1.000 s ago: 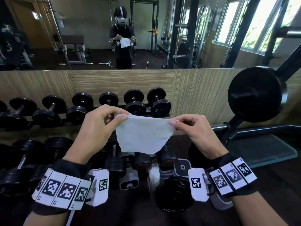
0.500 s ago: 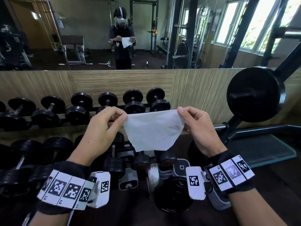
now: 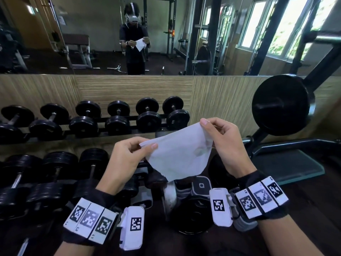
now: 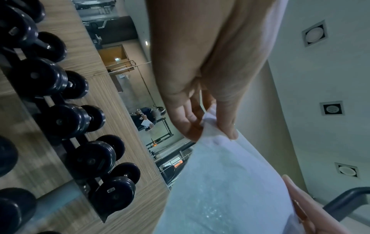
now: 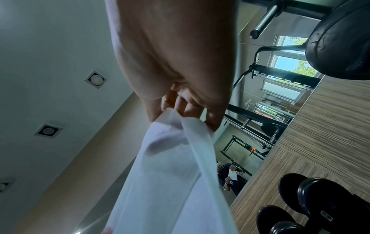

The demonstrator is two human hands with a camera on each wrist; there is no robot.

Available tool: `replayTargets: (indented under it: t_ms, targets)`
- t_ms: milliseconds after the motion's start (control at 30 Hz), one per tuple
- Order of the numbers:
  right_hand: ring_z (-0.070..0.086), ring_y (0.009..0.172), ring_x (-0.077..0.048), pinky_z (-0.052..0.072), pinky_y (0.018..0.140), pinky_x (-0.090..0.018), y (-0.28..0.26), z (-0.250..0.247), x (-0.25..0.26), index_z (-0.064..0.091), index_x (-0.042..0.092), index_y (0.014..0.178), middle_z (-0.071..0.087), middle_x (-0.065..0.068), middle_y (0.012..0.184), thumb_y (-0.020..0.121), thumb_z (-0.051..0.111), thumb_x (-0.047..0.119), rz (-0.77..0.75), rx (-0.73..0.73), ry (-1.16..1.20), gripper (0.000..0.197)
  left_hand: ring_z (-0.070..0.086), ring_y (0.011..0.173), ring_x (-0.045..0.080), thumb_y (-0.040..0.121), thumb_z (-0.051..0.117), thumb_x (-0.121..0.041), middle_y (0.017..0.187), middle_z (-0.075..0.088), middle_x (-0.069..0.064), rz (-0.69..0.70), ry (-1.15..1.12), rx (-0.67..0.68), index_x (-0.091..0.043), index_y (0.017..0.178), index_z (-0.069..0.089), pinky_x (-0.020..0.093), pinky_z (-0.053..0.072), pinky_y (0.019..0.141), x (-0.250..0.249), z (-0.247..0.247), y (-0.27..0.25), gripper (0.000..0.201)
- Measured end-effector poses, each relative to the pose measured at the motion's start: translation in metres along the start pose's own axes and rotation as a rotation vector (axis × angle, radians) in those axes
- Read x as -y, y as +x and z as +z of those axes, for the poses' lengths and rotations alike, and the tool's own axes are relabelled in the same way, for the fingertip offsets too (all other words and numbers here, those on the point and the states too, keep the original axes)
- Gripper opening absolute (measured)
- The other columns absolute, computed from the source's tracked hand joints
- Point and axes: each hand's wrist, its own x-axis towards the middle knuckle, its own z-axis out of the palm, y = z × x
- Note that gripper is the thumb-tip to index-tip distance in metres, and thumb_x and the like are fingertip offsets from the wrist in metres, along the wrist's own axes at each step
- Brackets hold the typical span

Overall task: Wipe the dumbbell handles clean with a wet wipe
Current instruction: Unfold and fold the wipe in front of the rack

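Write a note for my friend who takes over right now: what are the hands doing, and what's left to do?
Left hand: pinches the wipe's left corner.
Right hand: pinches its right corner, held higher.
Wipe: spread open in the air between both hands, touching no dumbbell.
Dumbbells: sit on the rack in front, more on the lower row.
Done: wipe is unfolded.
Left: every handle; none is being wiped yet.

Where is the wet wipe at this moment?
In the head view the wet wipe hangs mid-air at centre, pinched between the left hand and right hand, above the dumbbells.
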Motion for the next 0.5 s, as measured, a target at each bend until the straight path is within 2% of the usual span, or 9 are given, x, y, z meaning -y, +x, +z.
replayTargets:
  t_ms: [67, 167, 300, 400, 500]
  targets:
    - [0.063, 0.077, -0.014, 0.052, 0.068, -0.022, -0.0023, -0.0012, -0.0017, 0.073, 0.006, 0.090, 0.070, -0.018, 0.090, 0.097, 0.063, 0.029, -0.004, -0.017, -0.005, 0.026, 0.068, 0.068, 0.015, 0.088, 0.072, -0.018, 0.081, 0.075, 0.009, 0.020, 0.027, -0.013, -0.008, 0.087, 0.076, 0.018, 0.050, 0.056, -0.0012, 0.0005, -0.0011, 0.011]
    - [0.064, 0.077, -0.015, 0.053, 0.070, -0.023, -0.0046, -0.0029, -0.0030, 0.072, 0.003, 0.091, 0.070, -0.020, 0.092, 0.098, 0.062, 0.028, -0.002, -0.024, -0.003, 0.028, 0.070, 0.070, 0.015, 0.090, 0.070, -0.026, 0.080, 0.076, 0.005, 0.063, 0.089, -0.014, -0.013, 0.084, 0.076, 0.020, 0.051, 0.061, -0.0017, 0.0003, -0.0018, 0.016]
    - [0.065, 0.078, -0.015, 0.053, 0.073, -0.028, -0.0060, -0.0042, -0.0041, 0.071, 0.002, 0.092, 0.073, -0.010, 0.088, 0.098, 0.062, 0.027, 0.014, -0.031, 0.011, 0.028, 0.069, 0.066, 0.010, 0.093, 0.064, -0.031, 0.078, 0.075, 0.000, 0.130, 0.144, 0.006, -0.015, 0.080, 0.075, 0.016, 0.050, 0.060, -0.0043, 0.0021, -0.0053, 0.023]
    - [0.066, 0.078, -0.015, 0.054, 0.072, -0.027, -0.0073, -0.0048, -0.0049, 0.072, 0.004, 0.091, 0.073, -0.008, 0.088, 0.098, 0.063, 0.028, 0.023, -0.029, 0.022, 0.026, 0.072, 0.077, 0.012, 0.094, 0.062, -0.029, 0.082, 0.076, 0.000, 0.165, 0.149, 0.009, -0.013, 0.083, 0.076, 0.019, 0.053, 0.069, -0.0047, 0.0001, -0.0053, 0.024]
    - [0.065, 0.076, -0.015, 0.053, 0.071, -0.026, -0.0090, -0.0050, -0.0072, 0.072, 0.005, 0.089, 0.072, -0.006, 0.084, 0.097, 0.063, 0.028, 0.029, -0.033, 0.032, 0.026, 0.072, 0.085, 0.008, 0.095, 0.059, -0.028, 0.089, 0.077, -0.006, 0.174, 0.125, -0.004, -0.015, 0.090, 0.078, 0.016, 0.052, 0.073, -0.0052, -0.0036, -0.0045, 0.023]
